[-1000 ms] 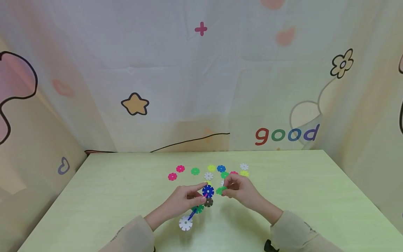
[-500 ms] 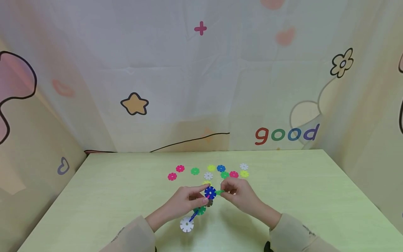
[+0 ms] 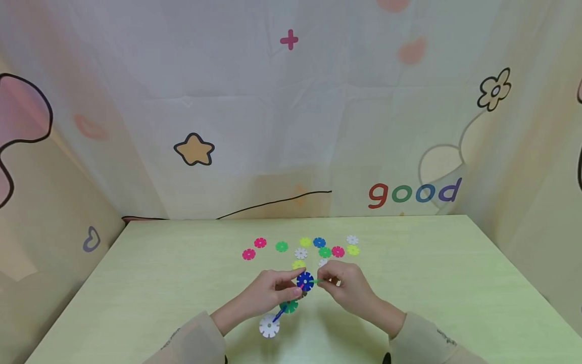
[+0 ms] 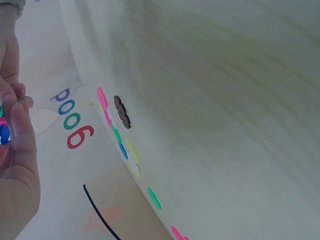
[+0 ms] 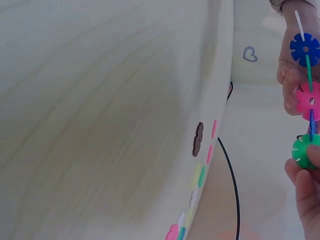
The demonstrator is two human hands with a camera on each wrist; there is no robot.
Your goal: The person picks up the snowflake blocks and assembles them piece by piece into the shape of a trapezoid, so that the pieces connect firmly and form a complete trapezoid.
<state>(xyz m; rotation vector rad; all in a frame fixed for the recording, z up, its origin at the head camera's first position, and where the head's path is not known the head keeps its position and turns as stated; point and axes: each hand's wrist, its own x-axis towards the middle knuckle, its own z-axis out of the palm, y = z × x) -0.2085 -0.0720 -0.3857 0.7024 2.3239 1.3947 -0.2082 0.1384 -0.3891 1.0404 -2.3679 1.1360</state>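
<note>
My left hand [image 3: 268, 296] pinches a chain of slotted snowflake discs by its pink disc [image 5: 305, 101], just above the table. Down from that grip in the head view run a green disc [image 3: 289, 306], an edge-on blue disc [image 3: 280, 313] and a white disc [image 3: 269, 326]. Another blue disc [image 3: 305, 281] stands at the chain's upper end, beyond the left fingertips. My right hand [image 3: 350, 285] pinches a green disc [image 5: 301, 150], its rim meeting that blue disc. How deep the slots engage cannot be told. The right fingers partly cover the green disc.
Loose discs lie farther back on the pale table [image 3: 159, 283]: pink [image 3: 248, 254], green [image 3: 282, 246], white [image 3: 301, 254], yellow [image 3: 352, 250] and blue [image 3: 319, 242]. A brown disc [image 4: 122, 112] lies nearer the hands. A printed curtain [image 3: 254, 126] hangs behind the table.
The right hand has turned its green disc edge-on and brought it left against the upper blue disc. The left hand and chain have shifted slightly right and down. The loose discs have stayed put.
</note>
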